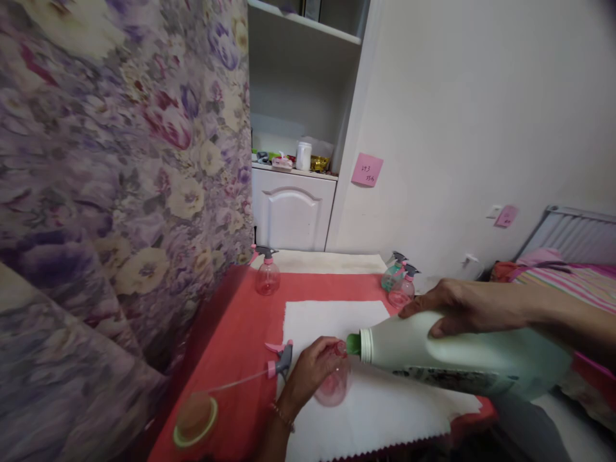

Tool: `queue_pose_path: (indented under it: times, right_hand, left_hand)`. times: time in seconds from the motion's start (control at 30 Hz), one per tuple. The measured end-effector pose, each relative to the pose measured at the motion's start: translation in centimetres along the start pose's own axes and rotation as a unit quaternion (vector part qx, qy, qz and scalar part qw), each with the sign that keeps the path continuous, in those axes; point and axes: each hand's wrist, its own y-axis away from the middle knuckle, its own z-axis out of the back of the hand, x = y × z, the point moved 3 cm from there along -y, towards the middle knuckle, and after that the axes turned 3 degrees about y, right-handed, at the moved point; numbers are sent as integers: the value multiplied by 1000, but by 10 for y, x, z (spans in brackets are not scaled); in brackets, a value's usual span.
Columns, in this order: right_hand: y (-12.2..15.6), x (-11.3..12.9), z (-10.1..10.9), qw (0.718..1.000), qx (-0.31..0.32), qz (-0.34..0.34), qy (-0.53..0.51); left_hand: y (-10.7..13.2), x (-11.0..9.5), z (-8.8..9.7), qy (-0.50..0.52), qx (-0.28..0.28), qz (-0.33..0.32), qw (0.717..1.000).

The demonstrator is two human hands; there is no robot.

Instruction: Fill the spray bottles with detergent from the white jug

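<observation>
My left hand point(315, 371) is wrapped round the neck of a clear pink spray bottle point(333, 388), which has no spray head on and stands on a white cloth point(370, 410). In my right hand point(462, 314) is a large pale-green jug point(423, 346), tipped on its side. The jug's green spout points left and meets or nearly meets the small bottle's mouth; whether liquid is flowing I cannot tell. Left of my left hand lies a grey and pink spray head point(282, 360) with its thin tube. A round cap with a pale green rim point(196, 420) lies nearer me.
Another pink spray bottle point(268, 276) stands at the table's back left. At the back right stand a green spray bottle point(392, 277) and a pink one point(403, 292). A floral curtain point(120, 192) hangs along the left side; a bed point(577, 276) is at right.
</observation>
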Motion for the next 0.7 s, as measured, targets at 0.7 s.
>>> queue_pose_path:
  times: [0.7]
  right_hand:
    - [0, 1, 0, 1000, 6, -10, 18]
  left_hand:
    - [-1, 4, 2, -15, 2, -4, 1000]
